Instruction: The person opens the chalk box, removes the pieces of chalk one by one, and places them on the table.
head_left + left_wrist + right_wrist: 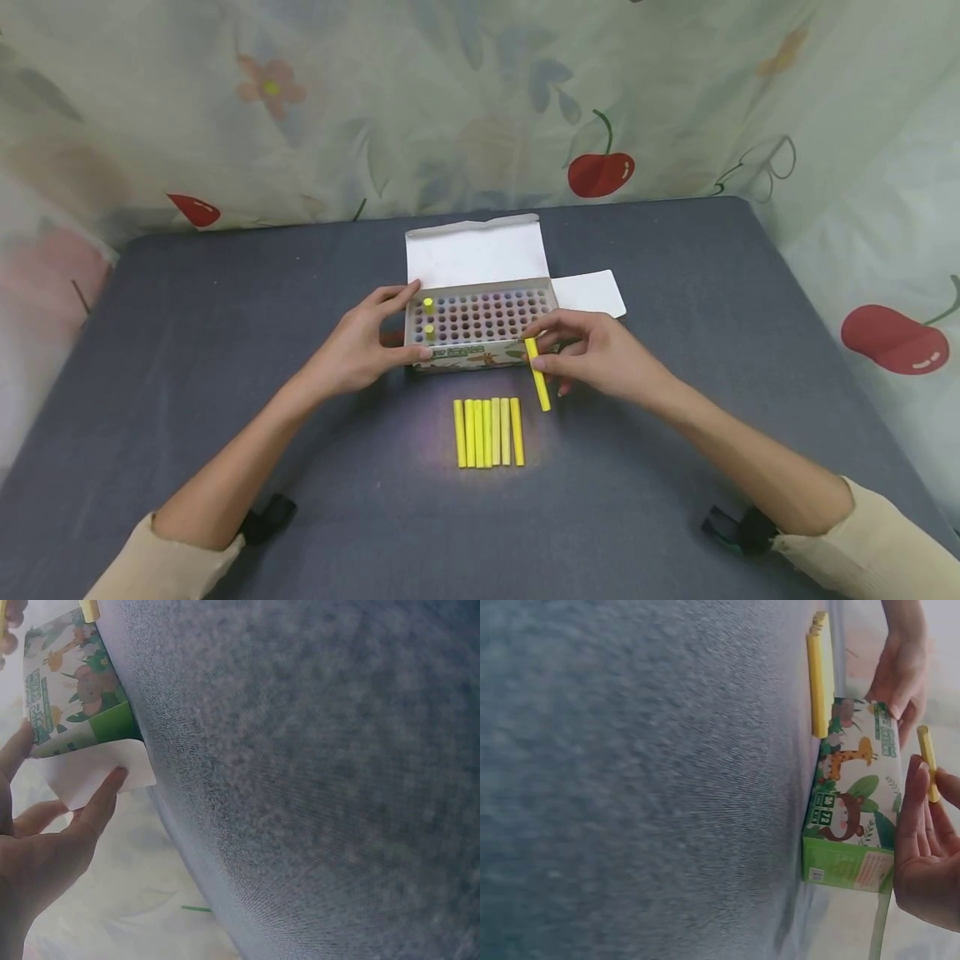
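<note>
A printed cardboard box [480, 355] stands with its lid open, showing a grid of round holes. Two yellow chalk sticks [429, 332] stand in holes near its left end. My left hand [363, 342] grips that end, thumb at the front corner and index finger at the back corner. A loose white flap [90, 772] hangs by the left fingers. My right hand [600, 350] pinches another yellow chalk stick [539, 379] between thumb and fingers, tilted over the box's front right corner. The right wrist view shows this chalk stick [928, 761] above the box's top edge.
Several yellow chalk sticks [487, 432] lie in a row on the dark cloth [375, 500], in front of the box. The white lid [476, 254] leans back, and a side flap [588, 293] juts right. A patterned curtain [450, 108] surrounds the table.
</note>
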The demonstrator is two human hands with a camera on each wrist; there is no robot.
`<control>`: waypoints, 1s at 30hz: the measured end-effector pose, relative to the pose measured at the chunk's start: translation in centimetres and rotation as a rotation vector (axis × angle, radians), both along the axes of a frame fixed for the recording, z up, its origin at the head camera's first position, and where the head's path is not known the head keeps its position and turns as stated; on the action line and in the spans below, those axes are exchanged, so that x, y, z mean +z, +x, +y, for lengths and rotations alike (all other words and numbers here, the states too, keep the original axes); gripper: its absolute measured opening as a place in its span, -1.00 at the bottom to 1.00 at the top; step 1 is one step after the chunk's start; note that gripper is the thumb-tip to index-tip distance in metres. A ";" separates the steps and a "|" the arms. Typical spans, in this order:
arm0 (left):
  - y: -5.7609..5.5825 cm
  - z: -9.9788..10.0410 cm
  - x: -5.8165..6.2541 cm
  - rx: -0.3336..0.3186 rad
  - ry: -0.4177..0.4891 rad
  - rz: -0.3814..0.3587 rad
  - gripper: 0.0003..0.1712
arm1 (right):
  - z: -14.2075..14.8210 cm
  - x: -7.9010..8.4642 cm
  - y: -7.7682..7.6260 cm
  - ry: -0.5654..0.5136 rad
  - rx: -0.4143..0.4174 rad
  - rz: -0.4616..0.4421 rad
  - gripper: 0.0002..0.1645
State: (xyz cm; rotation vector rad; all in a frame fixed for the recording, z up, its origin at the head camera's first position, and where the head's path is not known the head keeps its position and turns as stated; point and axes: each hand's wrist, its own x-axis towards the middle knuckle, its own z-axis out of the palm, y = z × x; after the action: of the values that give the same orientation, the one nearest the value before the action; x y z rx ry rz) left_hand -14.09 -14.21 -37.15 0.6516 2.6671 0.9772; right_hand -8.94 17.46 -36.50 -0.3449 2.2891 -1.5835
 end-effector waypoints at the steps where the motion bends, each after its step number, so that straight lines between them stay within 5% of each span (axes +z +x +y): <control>1: 0.0 0.0 0.0 0.001 -0.001 -0.001 0.05 | 0.1 -0.1 0.1 0.006 -0.001 -0.006 -0.59; 30: 0.0 0.1 0.1 0.006 -0.005 -0.016 0.06 | -0.2 -5.1 1.7 -0.017 0.007 -0.183 -0.66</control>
State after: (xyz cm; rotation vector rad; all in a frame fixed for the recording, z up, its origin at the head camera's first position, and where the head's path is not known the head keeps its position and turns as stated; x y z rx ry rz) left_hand -14.14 -14.13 -37.08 0.6327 2.6581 0.9731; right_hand -7.21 17.29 -41.57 -0.2026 2.1358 -1.5627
